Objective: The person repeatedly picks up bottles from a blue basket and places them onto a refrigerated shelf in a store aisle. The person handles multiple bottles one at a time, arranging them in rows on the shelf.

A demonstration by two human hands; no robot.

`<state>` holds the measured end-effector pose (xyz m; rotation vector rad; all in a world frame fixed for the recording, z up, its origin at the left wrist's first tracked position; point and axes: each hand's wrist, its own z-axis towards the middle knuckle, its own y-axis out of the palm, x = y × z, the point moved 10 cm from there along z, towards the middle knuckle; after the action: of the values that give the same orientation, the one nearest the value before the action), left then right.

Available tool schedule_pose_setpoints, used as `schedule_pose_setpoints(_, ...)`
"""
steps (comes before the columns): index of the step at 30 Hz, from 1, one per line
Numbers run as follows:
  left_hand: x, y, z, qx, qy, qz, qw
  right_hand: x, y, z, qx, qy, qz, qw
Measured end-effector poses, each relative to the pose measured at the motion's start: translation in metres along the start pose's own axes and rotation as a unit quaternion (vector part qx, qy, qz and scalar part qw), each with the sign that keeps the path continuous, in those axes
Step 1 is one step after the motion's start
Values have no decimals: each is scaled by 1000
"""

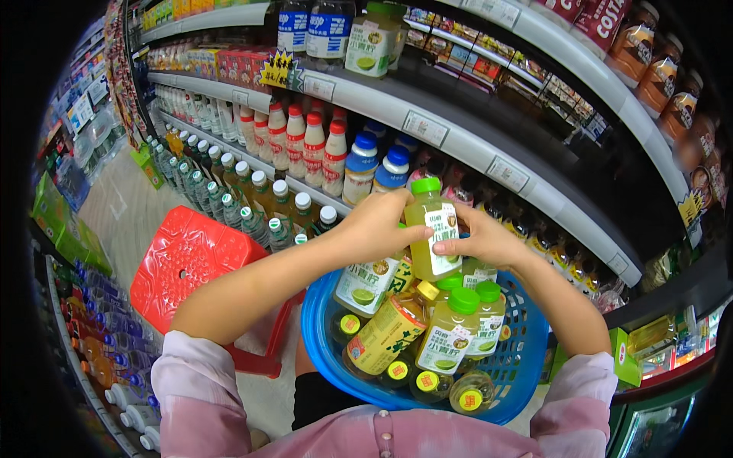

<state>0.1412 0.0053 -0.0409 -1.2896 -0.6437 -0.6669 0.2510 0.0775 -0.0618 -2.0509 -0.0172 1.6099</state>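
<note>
Both my left hand (382, 220) and my right hand (484, 237) grip a green-capped bottle of pale yellow-green lime drink (421, 240), held upright over the basket. Its white label bears writing and faces me. Beneath it, a blue plastic basket (524, 343) rests at my lap. Several more lime drink bottles (452, 338) with green caps lie or stand in it. Among them a yellow-labelled tea bottle (386, 335) lies tilted, and dark bottles with yellow caps (426, 382) are at the near side. One large lime bottle (366, 286) is under my left forearm.
A black store shelf (435, 97) with a pale price rail (366, 103) curves ahead, holding a lime drink bottle (369, 46). On lower shelves stand red-capped bottles (314, 149), blue-capped bottles (391, 169) and white-capped bottles (280, 197). A red plastic stool (192, 257) stands at left; drink bottles line the far left.
</note>
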Motion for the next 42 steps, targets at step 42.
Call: schedule_pose_setpoints(42, -43, -175, 68, 425, 120, 7, 897, -194, -80, 187, 445, -268, -189, 833)
